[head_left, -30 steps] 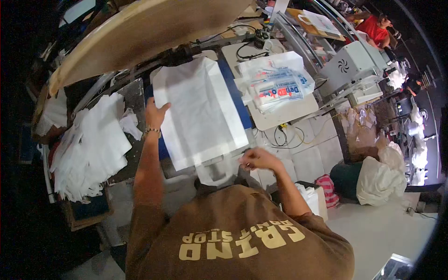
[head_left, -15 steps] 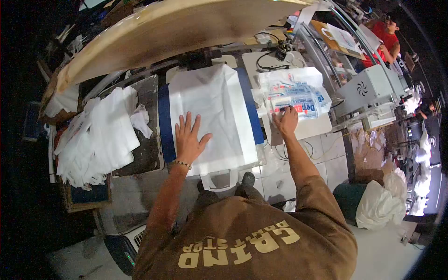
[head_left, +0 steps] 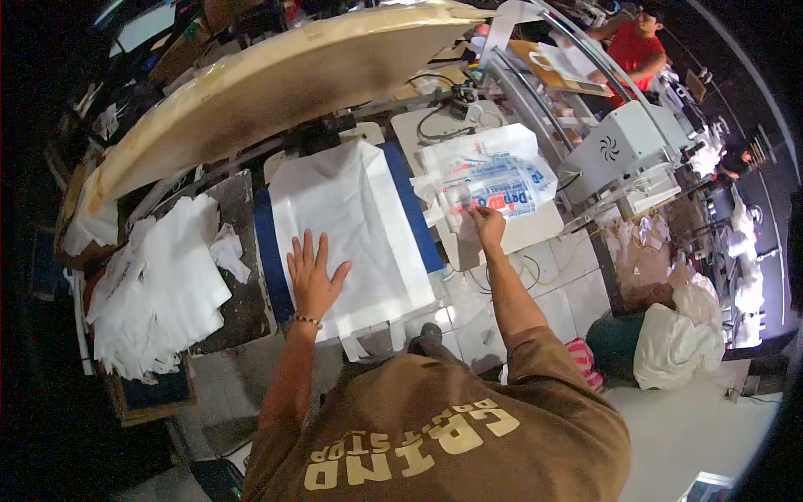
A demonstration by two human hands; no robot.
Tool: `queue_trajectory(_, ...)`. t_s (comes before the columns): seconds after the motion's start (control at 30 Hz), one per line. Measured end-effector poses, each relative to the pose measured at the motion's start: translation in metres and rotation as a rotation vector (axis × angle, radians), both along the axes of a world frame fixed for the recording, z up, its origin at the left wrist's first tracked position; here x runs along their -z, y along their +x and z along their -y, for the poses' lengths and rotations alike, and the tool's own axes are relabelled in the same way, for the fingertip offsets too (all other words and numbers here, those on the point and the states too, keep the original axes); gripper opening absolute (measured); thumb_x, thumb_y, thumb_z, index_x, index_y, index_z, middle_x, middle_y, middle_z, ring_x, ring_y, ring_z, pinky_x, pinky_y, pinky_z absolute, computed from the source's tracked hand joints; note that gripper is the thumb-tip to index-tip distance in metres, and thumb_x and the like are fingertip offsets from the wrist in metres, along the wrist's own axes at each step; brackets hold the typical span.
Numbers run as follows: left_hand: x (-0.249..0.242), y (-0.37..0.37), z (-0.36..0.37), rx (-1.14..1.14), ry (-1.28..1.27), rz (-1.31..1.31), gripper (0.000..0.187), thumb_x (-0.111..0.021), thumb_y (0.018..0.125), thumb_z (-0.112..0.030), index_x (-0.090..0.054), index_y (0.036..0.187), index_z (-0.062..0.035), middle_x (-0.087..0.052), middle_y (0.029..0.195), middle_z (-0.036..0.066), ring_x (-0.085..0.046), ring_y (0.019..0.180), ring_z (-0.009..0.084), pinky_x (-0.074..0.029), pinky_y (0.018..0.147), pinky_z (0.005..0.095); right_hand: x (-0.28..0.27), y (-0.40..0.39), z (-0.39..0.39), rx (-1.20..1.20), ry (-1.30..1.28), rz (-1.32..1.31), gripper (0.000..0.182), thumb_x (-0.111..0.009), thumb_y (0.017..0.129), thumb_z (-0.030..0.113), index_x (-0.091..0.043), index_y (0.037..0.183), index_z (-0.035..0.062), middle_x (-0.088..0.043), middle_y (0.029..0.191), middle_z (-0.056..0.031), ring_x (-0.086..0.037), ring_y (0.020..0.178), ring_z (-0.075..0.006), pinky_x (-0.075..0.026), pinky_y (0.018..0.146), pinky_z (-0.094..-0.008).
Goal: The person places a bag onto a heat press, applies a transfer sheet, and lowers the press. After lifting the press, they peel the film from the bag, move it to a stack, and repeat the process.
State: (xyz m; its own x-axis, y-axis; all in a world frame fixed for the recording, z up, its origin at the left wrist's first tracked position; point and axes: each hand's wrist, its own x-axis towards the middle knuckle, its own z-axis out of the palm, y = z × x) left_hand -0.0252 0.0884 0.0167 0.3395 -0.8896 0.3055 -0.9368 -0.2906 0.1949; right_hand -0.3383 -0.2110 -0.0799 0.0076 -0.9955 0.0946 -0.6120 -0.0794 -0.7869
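A white non-woven tote bag [head_left: 343, 217] lies spread over a dark blue pad [head_left: 409, 197]. My left hand [head_left: 314, 280] rests flat on the bag's near left part, fingers spread. Right of the bag, clear plastic film sheets [head_left: 514, 197] with blue and red lettering lie in a loose pile on a pale board [head_left: 535, 238]. The fingers of my right hand [head_left: 487, 227] are pinched at the near edge of this pile, on what looks like a clear printed film. Its exact outline is hard to make out.
White bags [head_left: 159, 276] are heaped on a dark board at left. A large tan panel [head_left: 284, 92] overhangs the far side. A grey machine housing [head_left: 623, 146] stands right, near metal rails. A person in red [head_left: 637, 50] works beyond. A stuffed white plastic bag [head_left: 677, 343] sits lower right.
The view has shifted and tilted. My right hand has closed in a pinch at the near edge of the printed films. My left hand stays flat on the tote bag.
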Motion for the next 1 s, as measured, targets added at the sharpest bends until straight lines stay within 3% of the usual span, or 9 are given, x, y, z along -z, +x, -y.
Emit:
queue_trajectory(0.33,0.003,0.005,0.0,-0.002,0.023,-0.051,0.078,-0.064,0.091,-0.055,-0.043,0.151,-0.0093,-0.025,0.161,0.024,-0.021,0.148,0.05,-0.019,0.116,0.0645,-0.01,-0.017,0.004,-0.032,-0.146,-0.076,0.039,-0.07,0.088,0.034,-0.072,0.098,-0.0033,-0.072,0.085,-0.023,-0.07,0.075,-0.0361,-0.054,0.073,-0.041)
queue_trajectory(0.53,-0.019,0.002,0.008,0.021,-0.02,-0.118,0.079,-0.075,0.086,-0.048,-0.047,0.146,-0.0025,-0.04,0.152,0.027,-0.032,0.143,0.0492,-0.027,0.114,0.0632,-0.076,0.004,-0.022,-0.068,-0.238,0.025,0.023,-0.07,0.084,0.015,-0.066,0.1,-0.0004,-0.069,0.084,-0.0193,-0.066,0.075,-0.0374,-0.052,0.07,-0.0455)
queue_trajectory(0.6,-0.045,-0.016,0.022,0.177,-0.197,-0.469,0.078,-0.076,0.087,-0.044,-0.046,0.145,0.0,-0.057,0.137,0.026,-0.059,0.121,0.0401,-0.046,0.101,0.0534,-0.091,0.029,-0.05,-0.247,-0.523,0.095,0.025,-0.068,0.081,0.008,-0.068,0.106,0.0033,-0.068,0.092,-0.0176,-0.065,0.083,-0.0357,-0.051,0.074,-0.0443)
queue_trajectory(0.63,-0.049,-0.024,0.026,0.163,-0.195,-0.466,0.078,-0.076,0.087,-0.044,-0.046,0.145,0.0,-0.057,0.137,0.026,-0.059,0.121,0.0401,-0.046,0.101,0.0534,-0.116,0.046,-0.079,-0.365,-0.497,0.13,0.029,-0.067,0.079,0.005,-0.069,0.108,0.005,-0.067,0.094,-0.0168,-0.064,0.085,-0.0355,-0.051,0.076,-0.0444)
queue_trajectory(0.7,-0.057,-0.034,0.034,0.14,-0.224,-1.138,0.071,-0.074,0.091,-0.04,-0.046,0.141,0.0023,-0.066,0.124,0.02,-0.07,0.093,0.0241,-0.056,0.084,0.037,-0.13,0.084,-0.129,-0.547,-0.541,0.13,0.036,-0.068,0.075,0.0,-0.069,0.11,0.0073,-0.065,0.094,-0.0153,-0.063,0.087,-0.0354,-0.051,0.077,-0.0445)
queue_trajectory(0.8,-0.065,-0.025,0.041,-0.112,-0.09,-1.587,0.064,-0.072,0.094,-0.035,-0.045,0.137,0.0041,-0.07,0.116,0.016,-0.069,0.08,0.0141,-0.057,0.071,0.0295,-0.117,0.132,-0.191,-0.734,-0.534,0.177,0.039,-0.071,0.073,0.003,-0.07,0.111,0.0069,-0.064,0.092,-0.0136,-0.062,0.087,-0.0359,-0.051,0.075,-0.0444)
queue_trajectory(0.87,-0.053,-0.017,0.035,-0.053,-0.193,-1.57,0.049,-0.075,0.09,-0.027,-0.055,0.124,0.0038,-0.071,0.108,0.015,-0.069,0.081,0.0148,-0.056,0.065,0.0298,-0.101,0.151,-0.213,-0.786,-0.497,0.166,0.033,-0.074,0.072,0.005,-0.071,0.105,0.0049,-0.066,0.093,-0.0139,-0.063,0.086,-0.0347,-0.052,0.075,-0.0436)
queue_trajectory(0.93,-0.002,0.008,0.029,-0.026,-0.33,-0.865,0.034,-0.078,0.085,-0.019,-0.064,0.11,0.0005,-0.073,0.097,0.012,-0.07,0.082,0.0166,-0.056,0.064,0.0324,-0.099,0.157,-0.22,-0.834,-0.465,0.147,0.028,-0.078,0.072,0.007,-0.072,0.099,0.0029,-0.068,0.093,-0.0142,-0.065,0.084,-0.0336,-0.052,0.074,-0.0427)
queue_trajectory(1.0,-0.011,0.019,0.019,-0.089,-0.264,-0.932,0.03,-0.078,0.082,-0.016,-0.066,0.104,-0.0002,-0.073,0.095,0.014,-0.071,0.083,0.0199,-0.056,0.068,0.0339,-0.111,0.153,-0.223,-0.871,-0.502,0.161,0.034,-0.082,0.072,0.016,-0.073,0.102,0.0021,-0.068,0.095,-0.0153,-0.064,0.089,-0.0345,-0.051,0.079,-0.0434)
